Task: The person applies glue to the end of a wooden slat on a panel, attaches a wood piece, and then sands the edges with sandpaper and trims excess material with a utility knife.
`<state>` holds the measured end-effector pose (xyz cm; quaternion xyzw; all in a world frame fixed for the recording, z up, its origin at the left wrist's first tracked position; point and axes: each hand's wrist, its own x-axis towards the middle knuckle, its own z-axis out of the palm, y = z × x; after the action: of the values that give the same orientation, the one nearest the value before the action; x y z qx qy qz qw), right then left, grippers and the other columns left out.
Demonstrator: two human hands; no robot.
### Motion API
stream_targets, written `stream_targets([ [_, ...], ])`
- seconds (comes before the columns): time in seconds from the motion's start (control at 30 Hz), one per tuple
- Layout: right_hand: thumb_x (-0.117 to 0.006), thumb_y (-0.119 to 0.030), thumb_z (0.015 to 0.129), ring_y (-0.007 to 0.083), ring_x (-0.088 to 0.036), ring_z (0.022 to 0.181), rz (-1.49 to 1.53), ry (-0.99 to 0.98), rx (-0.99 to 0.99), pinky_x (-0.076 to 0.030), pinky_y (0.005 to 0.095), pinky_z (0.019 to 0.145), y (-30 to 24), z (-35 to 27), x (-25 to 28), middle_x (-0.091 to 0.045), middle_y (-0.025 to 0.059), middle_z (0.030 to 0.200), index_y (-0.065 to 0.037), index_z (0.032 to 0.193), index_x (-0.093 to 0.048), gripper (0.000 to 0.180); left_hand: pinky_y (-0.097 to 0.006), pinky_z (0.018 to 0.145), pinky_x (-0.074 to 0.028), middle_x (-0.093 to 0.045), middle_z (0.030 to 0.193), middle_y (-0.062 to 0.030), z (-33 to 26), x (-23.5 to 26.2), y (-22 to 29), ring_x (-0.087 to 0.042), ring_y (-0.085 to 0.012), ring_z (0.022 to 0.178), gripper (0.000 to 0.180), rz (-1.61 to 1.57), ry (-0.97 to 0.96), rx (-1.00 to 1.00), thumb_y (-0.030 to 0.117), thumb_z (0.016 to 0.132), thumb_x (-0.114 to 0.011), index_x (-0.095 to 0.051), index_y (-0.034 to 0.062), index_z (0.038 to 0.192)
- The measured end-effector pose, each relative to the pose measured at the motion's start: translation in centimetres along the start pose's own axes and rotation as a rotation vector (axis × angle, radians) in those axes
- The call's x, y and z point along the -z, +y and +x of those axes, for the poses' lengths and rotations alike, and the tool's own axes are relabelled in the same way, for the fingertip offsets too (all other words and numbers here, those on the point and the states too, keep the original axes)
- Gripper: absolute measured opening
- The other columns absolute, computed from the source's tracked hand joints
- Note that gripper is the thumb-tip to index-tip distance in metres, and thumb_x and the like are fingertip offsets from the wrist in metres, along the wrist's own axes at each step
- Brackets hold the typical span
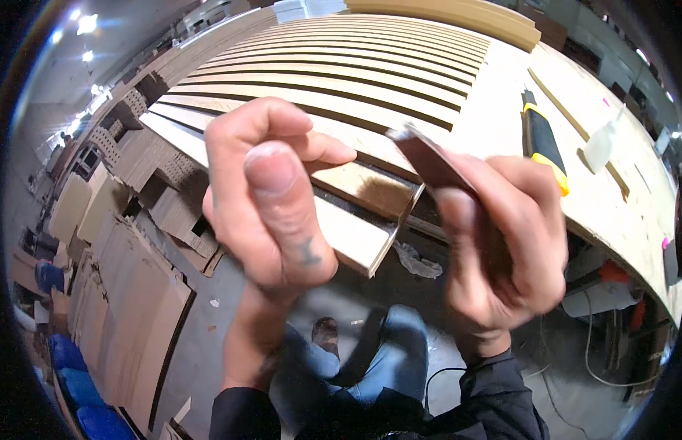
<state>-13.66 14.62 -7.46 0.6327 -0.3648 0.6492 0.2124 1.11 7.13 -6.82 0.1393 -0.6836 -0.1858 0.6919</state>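
Note:
My right hand is raised close to the camera and pinches a small dark brown sheet, like a piece of sandpaper, between thumb and fingers. My left hand is held up beside it with its fingers curled inward and the thumb toward the camera; nothing shows in it. Behind both hands lies a row of long pale wooden slats on a workbench, with their cut ends facing me. The sheet's upper corner hovers above the nearest slat ends.
A black and yellow utility knife and a thin wooden strip lie on the bench board to the right. Stacks of cardboard and wooden panels stand at the left. Cables trail on the grey floor under the bench.

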Motion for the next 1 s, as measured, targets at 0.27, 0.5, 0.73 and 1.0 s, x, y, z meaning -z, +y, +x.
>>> stream_targets([
  [0.27,-0.072,0.005,0.077,0.0172,-0.057,0.071,0.08,-0.156,-0.012,-0.046,0.0271,0.063,-0.1,0.9,-0.3,-0.059,0.0085,0.082,-0.003,0.107,-0.072,0.031,-0.028,0.073,-0.05,-0.063,0.079,-0.0147,-0.5,0.2,0.6,-0.062,-0.016,0.068,0.056,0.094,-0.001,0.075,0.05,0.104,-0.032,-0.044,-0.0045,0.108],
  [0.5,-0.069,0.008,0.074,0.0167,-0.058,0.073,-0.023,-0.325,-0.139,-0.046,0.0267,0.065,-1.5,0.6,2.9,-0.059,0.0081,0.083,-0.003,0.108,-0.073,0.035,-0.025,0.072,-0.05,-0.058,0.098,-0.0188,-0.2,-0.7,0.0,-0.063,-0.016,0.069,0.054,0.195,-0.009,-0.099,0.045,0.105,-0.032,-0.042,-0.0071,0.112],
  [0.73,-0.07,0.005,0.07,0.0157,-0.056,0.069,-0.109,-0.255,-0.112,-0.045,0.0259,0.061,-1.5,-0.3,3.3,-0.059,0.008,0.083,-0.002,0.104,-0.073,0.034,-0.032,0.082,-0.047,-0.064,0.081,-0.013,-0.4,-0.7,0.0,-0.059,-0.0185,0.071,0.057,0.345,-0.029,-0.04,0.045,0.106,-0.018,-0.046,-0.0039,0.11],
  [1.0,-0.067,0.007,0.072,0.0171,-0.059,0.072,-0.114,-0.241,-0.05,-0.048,0.0266,0.063,-0.5,0.5,2.8,-0.059,0.0093,0.086,-0.001,0.107,-0.072,0.036,-0.029,0.076,-0.053,-0.064,0.089,-0.0153,-0.1,0.4,-0.4,-0.061,-0.0188,0.073,0.052,0.252,-0.072,-0.1,0.04,0.107,-0.018,-0.046,-0.004,0.111],
])
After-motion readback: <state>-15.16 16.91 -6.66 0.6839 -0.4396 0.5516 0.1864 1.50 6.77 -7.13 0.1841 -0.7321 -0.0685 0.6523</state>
